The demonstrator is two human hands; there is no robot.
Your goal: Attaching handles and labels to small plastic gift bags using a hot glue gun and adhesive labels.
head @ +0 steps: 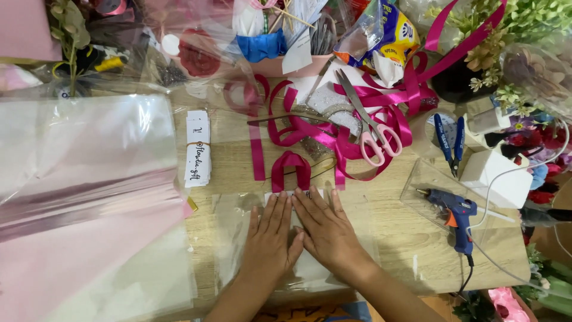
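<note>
Both hands, left hand (269,241) and right hand (326,229), press flat with fingers spread, gripping nothing, on a clear plastic sheet (235,238) on the wooden surface (387,238); ribbon loop (291,170) cut, scissors (368,122) idle; wrapping seemingly just begun.

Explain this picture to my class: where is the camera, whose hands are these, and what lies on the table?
The camera sits on a person's head and looks down, so both hands are that person's own. The left hand and right hand lie flat, side by side, pressing on a clear plastic sheet on a wooden table. Neither hand grips anything. Just above them lies a magenta ribbon, with pink-handled scissors on it. To the right are a blue glue gun and blue pliers. To the left lie a bundle of white labels and pink wrapping paper.
</note>
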